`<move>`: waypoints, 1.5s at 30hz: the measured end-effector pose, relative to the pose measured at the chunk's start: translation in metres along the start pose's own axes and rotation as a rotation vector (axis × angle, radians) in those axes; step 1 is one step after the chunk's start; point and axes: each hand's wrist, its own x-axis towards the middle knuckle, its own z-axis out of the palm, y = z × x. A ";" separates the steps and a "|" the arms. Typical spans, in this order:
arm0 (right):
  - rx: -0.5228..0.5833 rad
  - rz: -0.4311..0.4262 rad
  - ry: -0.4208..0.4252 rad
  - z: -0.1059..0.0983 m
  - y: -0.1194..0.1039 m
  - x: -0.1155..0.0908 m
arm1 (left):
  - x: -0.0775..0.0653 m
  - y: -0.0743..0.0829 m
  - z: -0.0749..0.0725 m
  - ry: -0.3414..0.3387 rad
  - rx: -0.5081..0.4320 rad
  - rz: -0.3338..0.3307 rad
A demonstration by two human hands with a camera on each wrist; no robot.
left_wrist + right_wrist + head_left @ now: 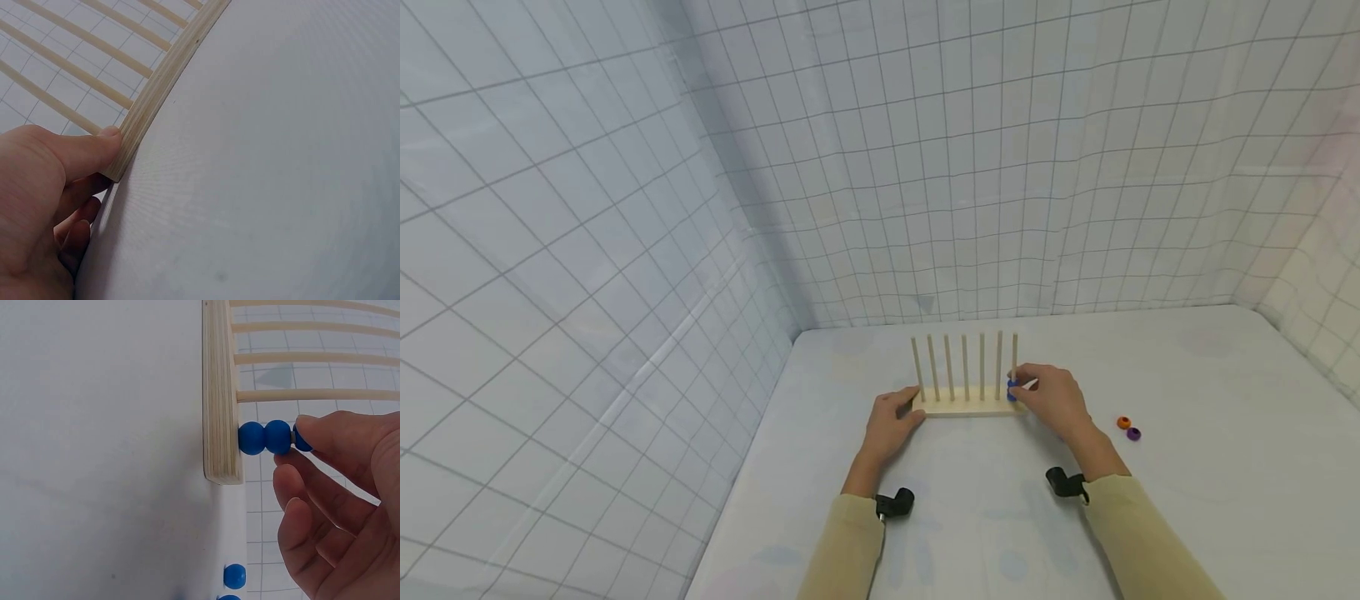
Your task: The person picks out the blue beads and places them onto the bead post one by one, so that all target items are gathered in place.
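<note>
A wooden peg rack [967,408] with several upright pegs stands before me. My left hand [891,425] grips its left end, thumb [87,153] along the base and fingers round the end. At the opposite end my right hand [1054,402] is on the last peg. Its thumb and forefinger pinch a blue bead [302,439], partly covered by the thumb. Two more blue beads [252,438] are stacked beneath it against the base, on that same peg. The other pegs carry no beads.
On the white table to the right lie an orange bead [1123,422] and a purple bead [1133,434]. A loose blue bead [234,575] shows below the rack's end in the right wrist view, with part of another at the frame edge. Gridded white sheeting [962,167] encloses the table.
</note>
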 end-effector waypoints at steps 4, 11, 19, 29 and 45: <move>-0.002 -0.002 -0.005 0.000 0.000 -0.001 | 0.000 0.000 0.000 -0.002 -0.006 -0.005; -0.007 -0.002 -0.004 0.002 0.000 0.000 | -0.001 0.000 0.000 -0.004 -0.013 -0.023; -0.011 -0.017 -0.016 -0.002 0.002 -0.002 | -0.002 0.002 0.000 0.003 -0.003 -0.005; -0.045 -0.038 -0.045 -0.030 0.004 -0.011 | 0.001 0.000 -0.001 -0.002 0.025 -0.023; -0.144 -0.075 -0.081 -0.060 0.019 -0.038 | -0.001 0.001 -0.002 -0.009 0.004 -0.027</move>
